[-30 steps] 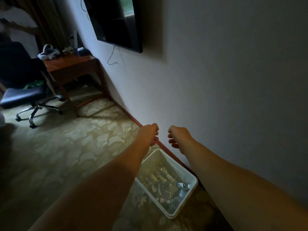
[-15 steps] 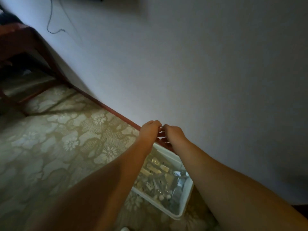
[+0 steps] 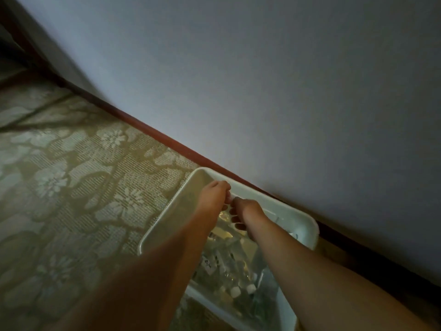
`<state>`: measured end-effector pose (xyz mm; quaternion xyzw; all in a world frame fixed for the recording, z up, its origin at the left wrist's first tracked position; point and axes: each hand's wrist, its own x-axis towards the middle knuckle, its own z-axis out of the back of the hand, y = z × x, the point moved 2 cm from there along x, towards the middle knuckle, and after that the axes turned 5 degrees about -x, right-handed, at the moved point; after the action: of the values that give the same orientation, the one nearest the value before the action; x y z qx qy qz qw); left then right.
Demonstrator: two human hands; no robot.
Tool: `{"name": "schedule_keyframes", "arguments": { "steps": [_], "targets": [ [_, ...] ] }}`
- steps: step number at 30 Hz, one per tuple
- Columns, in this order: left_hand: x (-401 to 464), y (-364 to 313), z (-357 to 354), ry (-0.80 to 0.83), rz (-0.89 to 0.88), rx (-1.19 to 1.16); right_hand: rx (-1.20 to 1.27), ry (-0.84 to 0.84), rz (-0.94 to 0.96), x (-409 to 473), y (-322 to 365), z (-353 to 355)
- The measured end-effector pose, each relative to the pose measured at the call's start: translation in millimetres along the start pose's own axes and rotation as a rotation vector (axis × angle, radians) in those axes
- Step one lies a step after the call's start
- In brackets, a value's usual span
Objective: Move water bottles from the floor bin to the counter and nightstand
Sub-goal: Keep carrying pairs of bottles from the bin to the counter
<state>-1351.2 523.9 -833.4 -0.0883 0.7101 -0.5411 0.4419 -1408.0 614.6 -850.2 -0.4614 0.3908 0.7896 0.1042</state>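
Down on the patterned carpet against the wall sits the white bin (image 3: 303, 223), water bottles (image 3: 229, 266) lying jumbled inside, white caps toward the near end. Both hands hover over them — left hand (image 3: 213, 195) and right hand (image 3: 248, 211) loosely curled, holding nothing. Filled bottles likely weigh a fair bit and feel slick; gripping around the body — not the cap — seems safest.

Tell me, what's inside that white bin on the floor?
The bin holds clear bottles lying down, some with white caps. Both hands, left and right, reach in; the forearms cover much of the contents, so no count is possible.
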Motion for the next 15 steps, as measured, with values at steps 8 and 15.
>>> {"name": "schedule_keyframes", "arguments": {
  "steps": [8,15],
  "targets": [
    [97.9,114.3,4.7,0.036,0.046,0.112,-0.004,0.002,-0.005,138.7,-66.0,-46.0],
    [150.1,153.1,1.0,0.146,-0.208,0.880,-0.159,-0.076,0.039,191.7,-106.0,-50.6]
  ]
}}
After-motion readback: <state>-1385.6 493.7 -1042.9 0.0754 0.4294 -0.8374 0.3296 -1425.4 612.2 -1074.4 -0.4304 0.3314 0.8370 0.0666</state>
